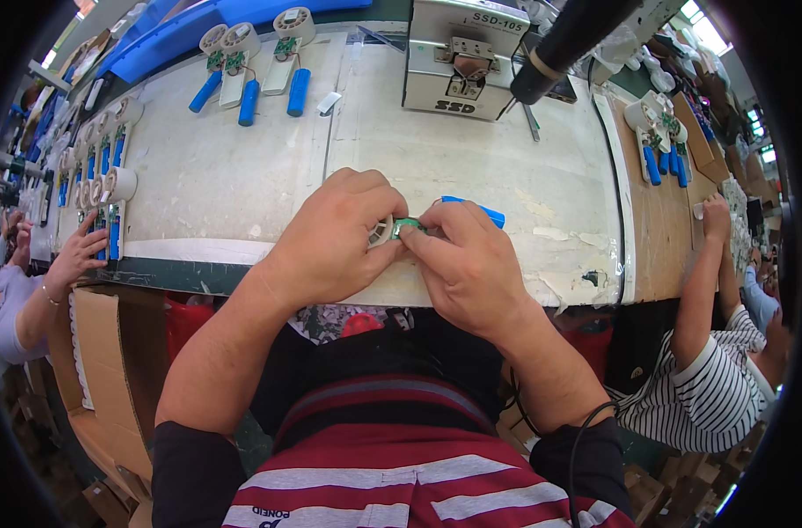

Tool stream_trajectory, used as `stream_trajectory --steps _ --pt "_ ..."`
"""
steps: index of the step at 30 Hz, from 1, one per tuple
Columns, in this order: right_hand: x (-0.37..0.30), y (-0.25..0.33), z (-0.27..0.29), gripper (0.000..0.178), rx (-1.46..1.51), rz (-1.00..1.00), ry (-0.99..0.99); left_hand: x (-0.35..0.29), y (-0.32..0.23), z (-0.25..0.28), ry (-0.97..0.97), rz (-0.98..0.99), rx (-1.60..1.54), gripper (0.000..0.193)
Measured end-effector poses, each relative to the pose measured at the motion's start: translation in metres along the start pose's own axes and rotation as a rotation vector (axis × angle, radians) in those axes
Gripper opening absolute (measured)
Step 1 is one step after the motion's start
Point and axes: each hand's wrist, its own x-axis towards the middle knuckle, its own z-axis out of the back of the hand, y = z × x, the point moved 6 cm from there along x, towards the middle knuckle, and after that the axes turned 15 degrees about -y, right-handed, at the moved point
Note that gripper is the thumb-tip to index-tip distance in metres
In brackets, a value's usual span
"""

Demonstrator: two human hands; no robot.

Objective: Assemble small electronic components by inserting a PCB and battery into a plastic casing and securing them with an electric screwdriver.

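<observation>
At the near edge of the worn white bench [471, 167], the left hand [330, 242] and the right hand [467, 264] pinched a small white housing [381, 232] with a green circuit board [409, 225] between closed fingertips. A blue cylindrical cell [482, 211] lay just behind. Farther off stood a grey metal machine [458, 57].

white worn workbench [242, 167], bright windows [704, 31]

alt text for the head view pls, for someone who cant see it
Both of a person's hands, left hand and right hand, pinch a small white part with a green circuit board and blue cylinder over a worn white workbench.
</observation>
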Motion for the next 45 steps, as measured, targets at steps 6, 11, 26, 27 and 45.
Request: stream_trajectory --steps 6,11,26,27,45 --pt "-0.001 -0.003 0.002 0.025 0.029 -0.055 -0.021 0.003 0.000 0.001 0.011 -0.031 -0.039 0.029" --pt "-0.004 -0.015 0.004 0.032 0.126 -0.082 -0.100 0.004 0.001 -0.001 0.018 -0.025 -0.040 0.027" --pt "0.110 -0.108 0.096 0.056 0.502 -0.347 -0.753 0.004 0.000 0.000 0.056 0.031 -0.014 0.025" --pt "0.121 -0.109 0.093 0.055 0.534 -0.331 -0.669 0.004 0.000 0.000 0.033 0.025 -0.011 0.022" --pt "0.185 -0.095 0.066 0.036 0.744 -0.407 -0.813 0.004 0.000 0.000 0.024 0.059 -0.024 0.024"
